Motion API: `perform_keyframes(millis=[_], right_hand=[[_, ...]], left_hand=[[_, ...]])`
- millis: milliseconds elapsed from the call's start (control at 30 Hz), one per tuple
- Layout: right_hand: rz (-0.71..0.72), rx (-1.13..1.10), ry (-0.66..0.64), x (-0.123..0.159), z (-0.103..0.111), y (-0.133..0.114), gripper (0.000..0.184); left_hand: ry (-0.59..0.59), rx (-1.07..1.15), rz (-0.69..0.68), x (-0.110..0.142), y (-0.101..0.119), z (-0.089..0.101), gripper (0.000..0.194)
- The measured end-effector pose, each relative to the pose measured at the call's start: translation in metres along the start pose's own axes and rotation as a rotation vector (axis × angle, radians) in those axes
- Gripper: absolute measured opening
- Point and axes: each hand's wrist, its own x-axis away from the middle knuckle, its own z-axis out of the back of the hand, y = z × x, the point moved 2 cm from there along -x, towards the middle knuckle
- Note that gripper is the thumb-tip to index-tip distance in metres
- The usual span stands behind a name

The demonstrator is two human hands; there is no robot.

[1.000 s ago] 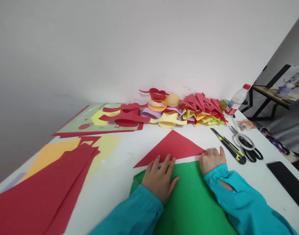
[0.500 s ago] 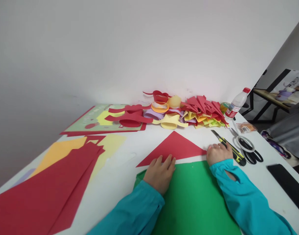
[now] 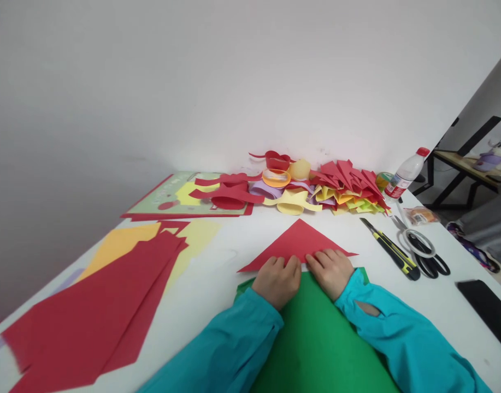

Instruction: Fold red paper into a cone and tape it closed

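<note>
Single head-worn view, facing forward and down over the tabletop (image 3: 209,262).

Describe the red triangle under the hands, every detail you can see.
The red triangle is plain and matt, apparently paper. It lies roughly flat on the white table, with one corner pointing to the wall and its long edge towards the person. The side corners taper to sharp points. Fingers of the left hand and right hand rest on its near edge, close together, hiding part of it. The green sheet lies on its near side. Its layers can't be made out.
</note>
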Motion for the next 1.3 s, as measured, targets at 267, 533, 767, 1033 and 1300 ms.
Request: perform_keyframes(millis=[267,533,767,1033,1300], right_hand=[[0.086,0.045,0.174,-0.004,0.025,-0.016,0.021],[-0.014,0.143,0.196,-0.002,0.027,-0.018,0.028],[-0.034,0.096,0.255,-0.005,0.036,-0.017,0.030],[-0.101,0.000,0.300,-0.003,0.036,-0.004,0.040],[-0.212,-0.141,0.339,-0.003,0.029,0.000,0.054]], left_hand=[[0.190,0.085,0.069,-0.002,0.005,0.016,0.018],[0.283,0.103,0.137,0.001,0.009,0.022,0.026],[0.277,0.082,0.224,0.001,0.009,0.015,0.034],[0.263,-0.050,0.263,0.000,-0.004,0.020,0.046],[0.277,0.039,0.316,0.001,-0.012,0.023,0.059]])
